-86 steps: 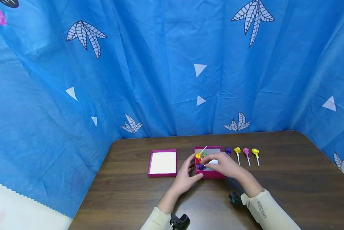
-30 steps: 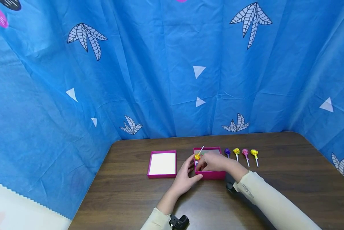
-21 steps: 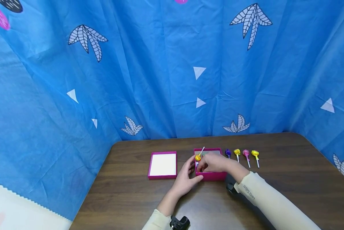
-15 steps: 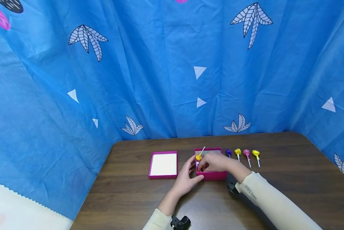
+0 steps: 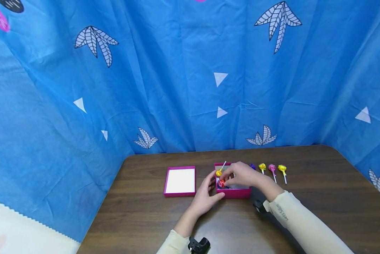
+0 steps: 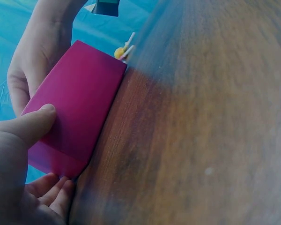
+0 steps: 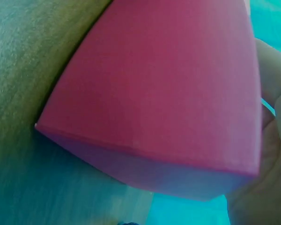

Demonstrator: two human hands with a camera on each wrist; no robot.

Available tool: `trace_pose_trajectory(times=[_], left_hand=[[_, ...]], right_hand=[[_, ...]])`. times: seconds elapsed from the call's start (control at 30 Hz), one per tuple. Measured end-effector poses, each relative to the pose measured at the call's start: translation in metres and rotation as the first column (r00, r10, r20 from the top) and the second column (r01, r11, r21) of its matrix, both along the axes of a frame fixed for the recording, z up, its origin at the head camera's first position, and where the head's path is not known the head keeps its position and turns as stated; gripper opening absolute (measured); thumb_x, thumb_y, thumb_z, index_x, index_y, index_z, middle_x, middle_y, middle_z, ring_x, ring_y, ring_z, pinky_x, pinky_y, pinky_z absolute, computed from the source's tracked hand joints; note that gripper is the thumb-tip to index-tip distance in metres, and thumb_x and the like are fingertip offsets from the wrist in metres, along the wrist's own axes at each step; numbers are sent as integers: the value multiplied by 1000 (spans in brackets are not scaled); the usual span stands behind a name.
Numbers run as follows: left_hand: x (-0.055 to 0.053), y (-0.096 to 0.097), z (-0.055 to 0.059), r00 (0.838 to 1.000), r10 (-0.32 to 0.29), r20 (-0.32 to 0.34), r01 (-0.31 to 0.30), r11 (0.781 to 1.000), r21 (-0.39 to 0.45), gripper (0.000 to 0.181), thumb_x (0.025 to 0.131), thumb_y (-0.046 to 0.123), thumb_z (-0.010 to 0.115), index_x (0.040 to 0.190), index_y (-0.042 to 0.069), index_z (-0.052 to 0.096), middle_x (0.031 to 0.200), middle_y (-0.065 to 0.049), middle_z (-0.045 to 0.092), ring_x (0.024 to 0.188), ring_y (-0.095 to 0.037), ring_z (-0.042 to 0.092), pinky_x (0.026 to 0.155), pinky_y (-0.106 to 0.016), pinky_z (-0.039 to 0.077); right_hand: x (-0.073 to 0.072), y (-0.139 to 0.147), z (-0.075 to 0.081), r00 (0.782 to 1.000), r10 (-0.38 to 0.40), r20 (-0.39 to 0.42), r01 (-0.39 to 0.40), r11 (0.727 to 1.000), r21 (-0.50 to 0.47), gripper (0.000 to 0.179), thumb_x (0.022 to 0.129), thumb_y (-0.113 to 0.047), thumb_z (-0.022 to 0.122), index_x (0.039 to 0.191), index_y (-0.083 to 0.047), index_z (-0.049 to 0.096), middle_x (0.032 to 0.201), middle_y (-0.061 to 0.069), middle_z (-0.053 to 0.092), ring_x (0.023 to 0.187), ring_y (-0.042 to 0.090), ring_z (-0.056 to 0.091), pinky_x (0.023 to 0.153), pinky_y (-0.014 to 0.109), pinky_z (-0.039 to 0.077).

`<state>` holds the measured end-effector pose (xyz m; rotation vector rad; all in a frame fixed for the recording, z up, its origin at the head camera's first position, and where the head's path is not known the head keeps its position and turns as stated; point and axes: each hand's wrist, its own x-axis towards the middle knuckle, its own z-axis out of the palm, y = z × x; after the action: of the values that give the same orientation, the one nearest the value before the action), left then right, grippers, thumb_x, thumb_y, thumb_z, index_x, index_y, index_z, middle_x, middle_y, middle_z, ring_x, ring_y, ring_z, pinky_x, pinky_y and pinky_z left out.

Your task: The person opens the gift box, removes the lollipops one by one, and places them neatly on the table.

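Observation:
A magenta box [image 5: 237, 194] stands on the table with lollipops inside. My left hand [image 5: 204, 197] holds its left front corner, the thumb [image 6: 40, 121] on the front wall and the other fingers round the left side. My right hand [image 5: 244, 175] reaches into the box, thumb and forefinger pinching a red lollipop [image 5: 221, 183] at the left front. Behind that, a yellow lollipop [image 5: 219, 173] leans on the left wall, stick upward. In the right wrist view the box wall [image 7: 154, 84] hides the fingertips.
Left of the box lies its magenta-rimmed lid [image 5: 179, 180], white inside up. To the right is a row of lollipops: purple [image 5: 252, 166], yellow [image 5: 262, 167], pink [image 5: 272, 168] and another yellow [image 5: 282, 168]. A blue patterned cloth [image 5: 190, 88] hangs behind the wooden table [image 5: 139, 211].
My right hand went down into the box, then rose slightly and shifted right, and the red lollipop now shows at its fingertips. The left hand stays on the box corner.

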<state>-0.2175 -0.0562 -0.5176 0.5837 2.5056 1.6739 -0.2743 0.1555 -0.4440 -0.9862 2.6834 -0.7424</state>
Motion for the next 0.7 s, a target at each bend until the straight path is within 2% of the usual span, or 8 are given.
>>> trace_pose_trajectory(times=[0.17, 0.27, 0.4, 0.53, 0.7], left_hand=[[0, 0, 0, 1000, 11, 6, -11, 1000, -4, 81, 92, 31, 72, 158, 27, 25, 158, -1, 39, 142, -24, 45, 115, -46, 43], [0, 0, 0, 1000, 13, 7, -13, 1000, -5, 81, 93, 32, 72, 158, 28, 25, 159, -1, 38, 142, -24, 45, 115, -47, 43], [0, 0, 0, 1000, 13, 5, -13, 1000, -3, 80, 93, 32, 72, 158, 28, 26, 159, -2, 38, 141, -25, 45, 115, -48, 43], [0, 0, 0, 1000, 18, 17, -18, 1000, -1, 80, 92, 32, 72, 158, 30, 26, 159, -1, 38, 142, -25, 45, 116, -48, 42], [0, 0, -1, 1000, 16, 24, -16, 1000, -2, 80, 93, 34, 71, 158, 30, 25, 160, -1, 37, 142, -25, 43, 116, -49, 42]], right_hand=[[4, 6, 5, 994, -85, -68, 83, 996, -34, 27, 83, -28, 82, 109, -25, 78, 91, -12, 72, 89, 12, 60, 74, 24, 51], [8, 9, 6, 983, -144, -112, 138, 988, -63, 30, 82, -28, 83, 111, -24, 78, 98, -7, 75, 94, 16, 61, 74, 27, 52], [14, 12, 8, 967, -221, -127, 204, 970, -131, 33, 82, -26, 83, 114, -24, 77, 105, -4, 76, 99, 19, 62, 73, 27, 53], [19, 19, 8, 951, -275, -137, 245, 948, -205, 32, 83, -25, 82, 115, -22, 76, 96, -5, 73, 91, 17, 61, 68, 23, 52], [25, 36, 10, 911, -377, -168, 329, 909, -256, 31, 85, -23, 80, 115, -21, 75, 93, -4, 71, 82, 13, 57, 63, 19, 51]])
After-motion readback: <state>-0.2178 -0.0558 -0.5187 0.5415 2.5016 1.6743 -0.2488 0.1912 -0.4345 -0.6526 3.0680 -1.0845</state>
